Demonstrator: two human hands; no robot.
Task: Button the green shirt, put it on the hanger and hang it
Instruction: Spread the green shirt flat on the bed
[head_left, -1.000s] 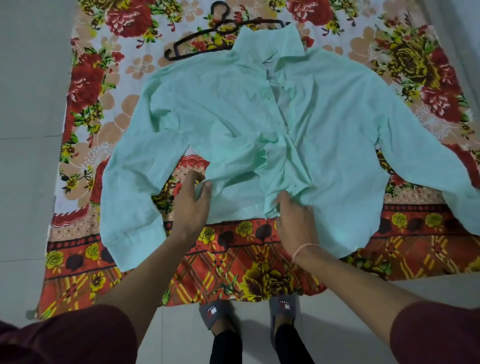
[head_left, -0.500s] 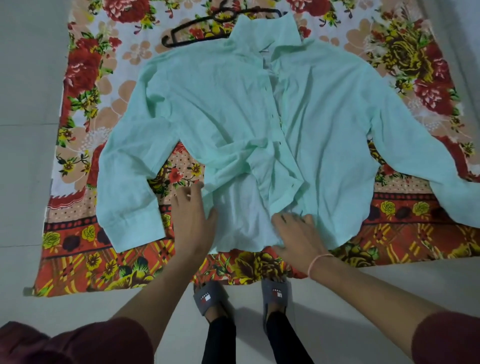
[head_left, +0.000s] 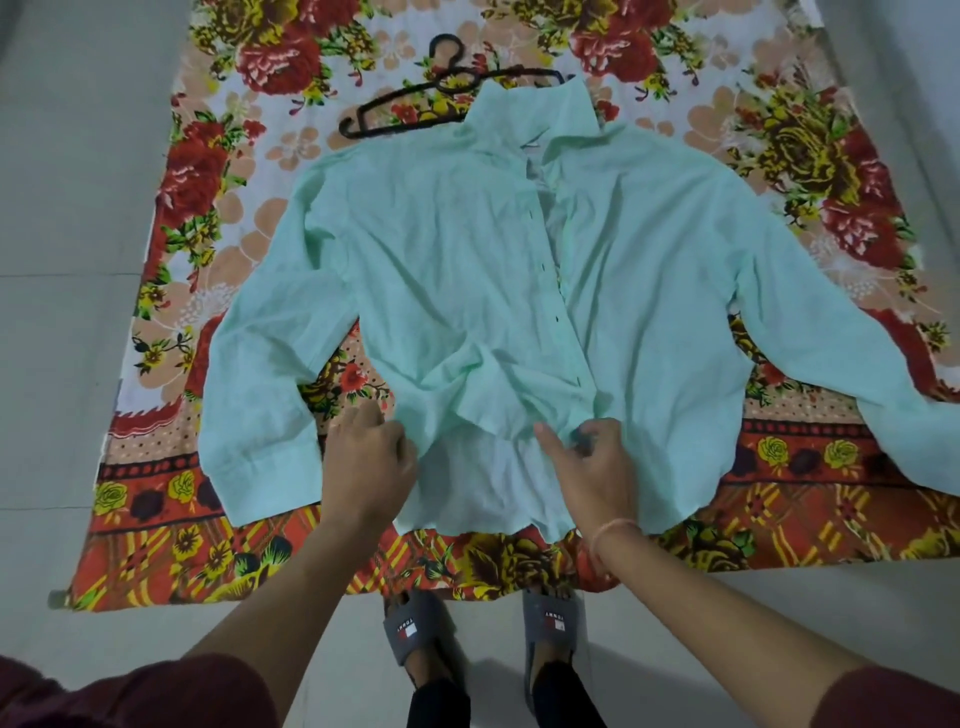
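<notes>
The green shirt (head_left: 467, 270) lies face up on a floral sheet, sleeves spread, front unbuttoned and slightly parted down the middle. Its left front panel is bunched up near the hem, showing the pale inside of the back. My left hand (head_left: 371, 462) grips the bunched lower edge of that panel. My right hand (head_left: 592, 457) pinches the lower edge of the button placket. A black hanger (head_left: 415, 98) lies flat beyond the collar, its right end hidden under the shirt.
The floral sheet (head_left: 218, 156) covers a pale tiled floor (head_left: 67, 208). My feet in grey slippers (head_left: 415, 629) stand at the sheet's near edge. A pale wall or fitting rises at the far right.
My hands went from lying flat on the hem to gripping the front panel's lower edges. The bunched left panel has been pulled down and spread, and the front opening is straighter.
</notes>
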